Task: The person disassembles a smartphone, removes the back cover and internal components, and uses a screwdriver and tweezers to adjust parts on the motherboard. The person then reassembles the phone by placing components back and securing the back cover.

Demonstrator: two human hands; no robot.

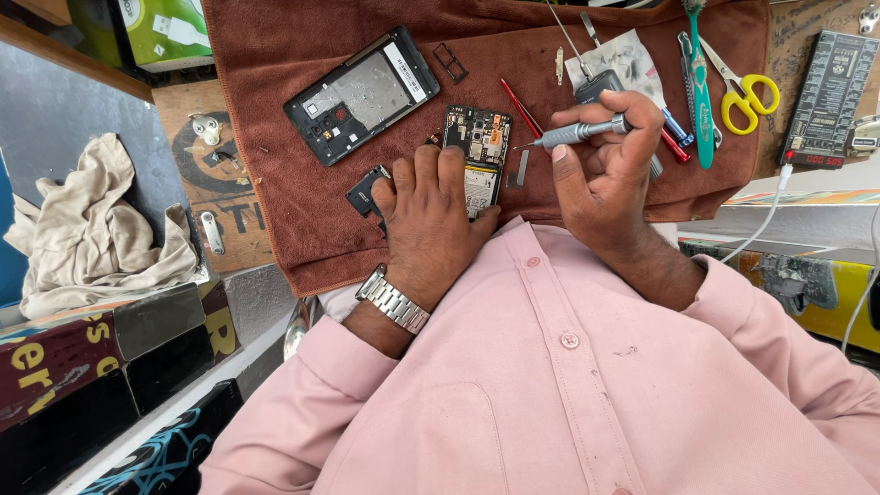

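Your left hand (428, 220) lies flat, fingers spread, pressing the opened phone (477, 158); your right hand (607, 160) curls around the screwdriver (577, 134), tip leftward.

Single view, cam on my head, pitched steeply down and close in. My shirt front fills the lower half of frame, so top of frame is away from me. My left hand (429, 218) and right hand (607, 163) sit mid-frame over the brown towel (275, 64). Bench edge runs off left. No second view, so no overlap.
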